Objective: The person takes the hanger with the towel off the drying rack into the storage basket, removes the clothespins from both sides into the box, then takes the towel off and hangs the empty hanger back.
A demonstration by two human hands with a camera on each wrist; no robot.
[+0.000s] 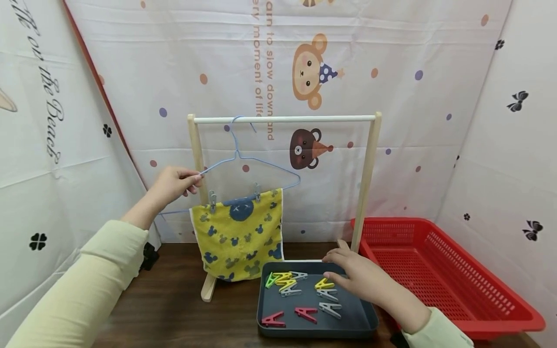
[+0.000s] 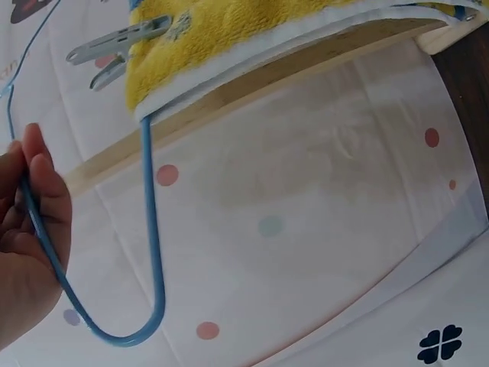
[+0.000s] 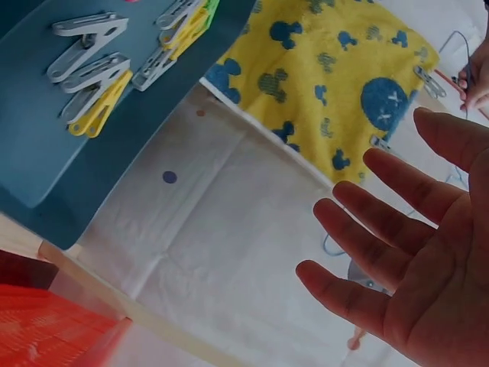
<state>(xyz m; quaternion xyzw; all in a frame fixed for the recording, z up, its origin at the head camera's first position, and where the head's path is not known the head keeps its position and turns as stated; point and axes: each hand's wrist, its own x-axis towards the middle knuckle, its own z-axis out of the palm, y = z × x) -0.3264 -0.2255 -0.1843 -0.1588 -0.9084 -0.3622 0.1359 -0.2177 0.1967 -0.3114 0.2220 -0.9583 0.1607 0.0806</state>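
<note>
A blue wire hanger (image 1: 270, 164) hooks over the white bar of a small wooden rack (image 1: 367, 179). My left hand (image 1: 176, 184) pinches the hanger's left shoulder; in the left wrist view the fingers (image 2: 50, 180) curl round the wire. Over the hanger's lower bar hangs a yellow towel (image 1: 243, 241) with blue mouse-head prints. Two grey clothespins (image 1: 212, 200) grip its top edge. My right hand (image 1: 359, 273), fingers spread and holding nothing, hovers above the right side of a dark tray (image 1: 317, 328). Yellow, green, grey and red clothespins (image 1: 306, 314) lie in that tray.
A red perforated basket (image 1: 470, 280) stands on the right, beside the rack's right post. The dark wooden table (image 1: 165, 309) runs beneath everything. A printed white cloth (image 1: 431, 159) forms the walls at the back and sides.
</note>
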